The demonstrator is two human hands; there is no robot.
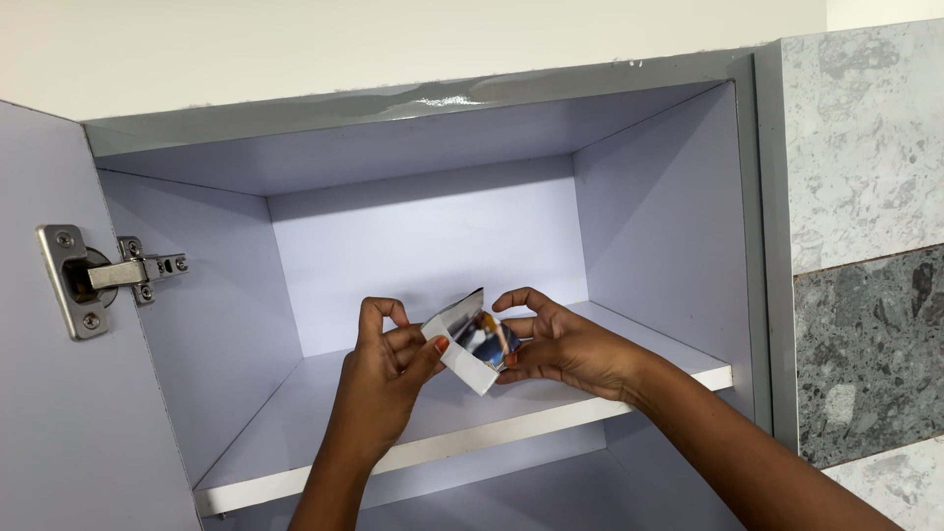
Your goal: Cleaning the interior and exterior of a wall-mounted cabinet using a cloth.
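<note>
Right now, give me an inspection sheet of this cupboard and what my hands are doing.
Surface: white shelf inside an open grey cabinet.
Job's things: small white carton with a shiny open end, held above the shelf.
Clutter: nothing seen.
Grippers: left hand and right hand both grip the carton.
Cables: nothing seen.
Surroundings: open door with metal hinge on the left; speckled stone wall tiles on the right.

Open grey wall cabinet (433,103), lilac interior, white shelf (295,423); door (49,393) with metal hinge (98,275) left; speckled stone tiles (865,197) right.
</note>
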